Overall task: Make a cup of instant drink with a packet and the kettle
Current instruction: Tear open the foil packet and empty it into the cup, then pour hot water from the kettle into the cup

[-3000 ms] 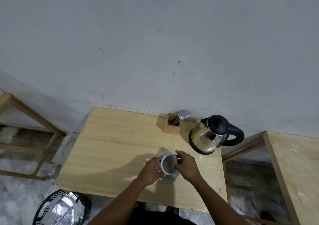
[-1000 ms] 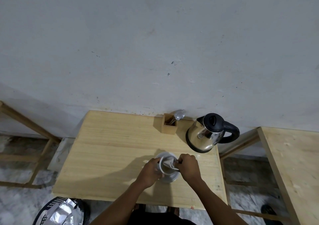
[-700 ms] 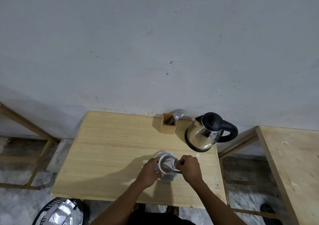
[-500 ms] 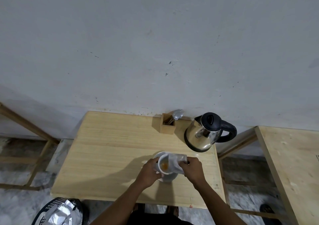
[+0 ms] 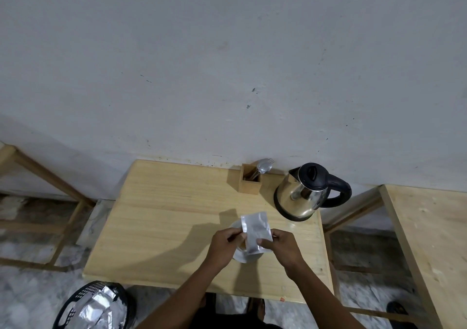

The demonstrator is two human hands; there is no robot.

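Note:
A silver foil packet [image 5: 255, 230] stands upended over the white cup [image 5: 246, 255], its lower end pointing down into it. My right hand [image 5: 280, 246] pinches that lower end. My left hand [image 5: 226, 244] is closed at the packet's left edge and against the cup; whether it grips the cup or the packet I cannot tell. The cup sits on a white saucer [image 5: 234, 225] near the front of the wooden table [image 5: 164, 215] and is mostly hidden. A steel kettle [image 5: 303, 197] with a black lid and handle stands at the table's back right.
A wooden holder [image 5: 250, 182] with a spoon and fork stands by the wall, left of the kettle. A black basket [image 5: 88, 306] holding used foil packets sits on the floor at the front left. A second wooden table [image 5: 429, 240] is to the right.
The packet has swung up from lying across the cup's rim to standing upended above it. Orange powder showed in the cup half a second ago. The head camera has shifted slightly.

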